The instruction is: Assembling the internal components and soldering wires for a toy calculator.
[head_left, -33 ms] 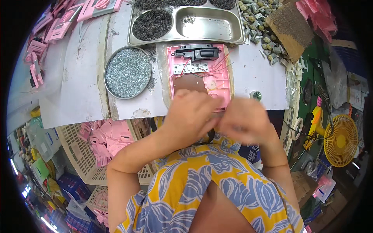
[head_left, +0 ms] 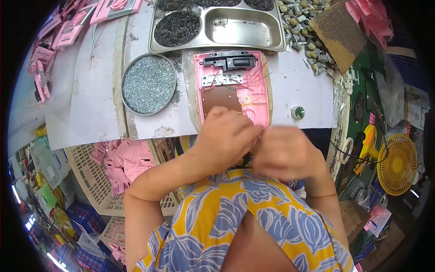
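Both hands are close together over the near edge of a pink plastic casing (head_left: 262, 97). Fingertips bent inward, my left hand (head_left: 226, 138) is closed at the casing's lower end. My right hand (head_left: 285, 152) is curled and blurred just beside it, its fingers turned away from view. Whatever lies between the fingers is hidden. Inside the casing are a black plastic mechanism (head_left: 235, 62), a perforated metal plate (head_left: 222, 80), a brown panel (head_left: 219, 97) and thin red wires. A small round metal piece (head_left: 297, 112) stands on the table to the right.
Left of the casing is a round dish (head_left: 121, 86) full of small screws (head_left: 148, 85). Behind stands a steel tray (head_left: 272, 48) with dark springs (head_left: 176, 29). Small motors (head_left: 299, 22) are piled back right. A basket (head_left: 90, 177) of pink parts sits lower left; a yellow fan (head_left: 397, 165) stands right.
My right hand has shifted slightly down and to the right. My left hand has dropped a little at the casing's edge, and the round metal piece shows more fully.
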{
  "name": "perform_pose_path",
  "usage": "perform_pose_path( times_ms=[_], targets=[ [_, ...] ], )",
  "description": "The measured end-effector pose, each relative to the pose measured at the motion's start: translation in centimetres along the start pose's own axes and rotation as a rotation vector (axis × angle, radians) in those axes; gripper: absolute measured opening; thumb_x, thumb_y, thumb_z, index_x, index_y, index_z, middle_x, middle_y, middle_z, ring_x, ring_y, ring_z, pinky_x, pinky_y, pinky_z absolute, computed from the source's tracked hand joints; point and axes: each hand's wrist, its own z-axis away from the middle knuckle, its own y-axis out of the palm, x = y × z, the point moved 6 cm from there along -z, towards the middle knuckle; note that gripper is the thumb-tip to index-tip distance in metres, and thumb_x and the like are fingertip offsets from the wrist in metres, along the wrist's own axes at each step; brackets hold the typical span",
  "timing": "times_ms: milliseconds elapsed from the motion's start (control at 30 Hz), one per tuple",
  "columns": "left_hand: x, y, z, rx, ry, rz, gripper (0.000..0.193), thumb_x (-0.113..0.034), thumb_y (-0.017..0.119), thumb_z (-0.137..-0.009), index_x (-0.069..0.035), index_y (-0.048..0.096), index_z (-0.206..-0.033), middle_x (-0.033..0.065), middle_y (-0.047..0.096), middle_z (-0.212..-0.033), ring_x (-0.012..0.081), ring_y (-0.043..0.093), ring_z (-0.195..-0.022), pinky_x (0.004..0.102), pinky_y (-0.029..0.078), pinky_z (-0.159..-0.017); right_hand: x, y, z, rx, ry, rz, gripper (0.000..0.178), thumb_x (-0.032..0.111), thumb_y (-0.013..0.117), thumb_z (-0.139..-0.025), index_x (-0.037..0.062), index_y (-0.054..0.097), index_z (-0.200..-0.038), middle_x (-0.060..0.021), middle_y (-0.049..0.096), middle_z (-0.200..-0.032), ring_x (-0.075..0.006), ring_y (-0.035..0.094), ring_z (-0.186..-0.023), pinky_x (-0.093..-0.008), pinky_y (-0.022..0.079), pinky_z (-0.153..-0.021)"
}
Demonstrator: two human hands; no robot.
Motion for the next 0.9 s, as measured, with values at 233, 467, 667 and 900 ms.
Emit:
perform_pose_path(
  times_ms=[233, 467, 667, 900],
  targets=[
    [-0.6, 0.6, 1.8, 0.081, 0.191, -0.025, 0.025, -0.016, 0.07, -0.075, -0.008, 0.071, -0.099, 0.0014, 0.064, -0.094, 0.0181, 0.061, -0.08, 0.0347, 0.046, -0.072, -3.8, -0.5, 0.2, -0.12, 0.185, 0.203, 0.033, 0.03, 0.082, -0.075, 0.0126, 0.075, -0.102, -0.0023, 0.066, -0.093, -0.0237, 0.06, -0.088, -0.0385, 0.046, -0.076],
    [1.3, -2.9, 4.3, -0.117, -0.036, -0.143, 0.021, -0.011, 0.084, -0.076, -0.009, 0.072, -0.093, 0.0025, 0.065, -0.086, 0.02, 0.06, -0.07, 0.0357, 0.042, -0.062, -3.6, 1.8, 0.3, -0.028, 0.226, 0.405, 0.041, 0.035, 0.081, -0.075, 0.0158, 0.076, -0.11, -0.0026, 0.065, -0.095, -0.0263, 0.056, -0.095, -0.0452, 0.04, -0.09],
    [4.7, -4.0, 7.6, -0.162, -0.451, 0.001, 0.013, 0.0, 0.074, -0.081, -0.002, 0.061, -0.079, 0.0093, 0.054, -0.072, 0.0266, 0.053, -0.059, 0.0361, 0.04, -0.051, -1.6, 3.2, -1.7, -0.209, 0.18, 0.445, 0.028, 0.021, 0.079, -0.076, 0.0123, 0.074, -0.102, -0.0003, 0.065, -0.094, -0.0231, 0.057, -0.094, -0.0472, 0.038, -0.092],
    [2.1, -1.2, 10.0, 0.252, -0.411, -0.094, 0.014, -0.009, 0.073, -0.083, -0.006, 0.065, -0.094, 0.0108, 0.057, -0.081, 0.0316, 0.062, -0.075, 0.0399, 0.048, -0.061, -2.3, 7.2, -3.7, -0.225, 0.246, 0.464, 0.017, 0.022, 0.077, -0.075, 0.0135, 0.065, -0.083, -0.0011, 0.058, -0.088, -0.0242, 0.053, -0.087, -0.0458, 0.036, -0.086]
  ],
)
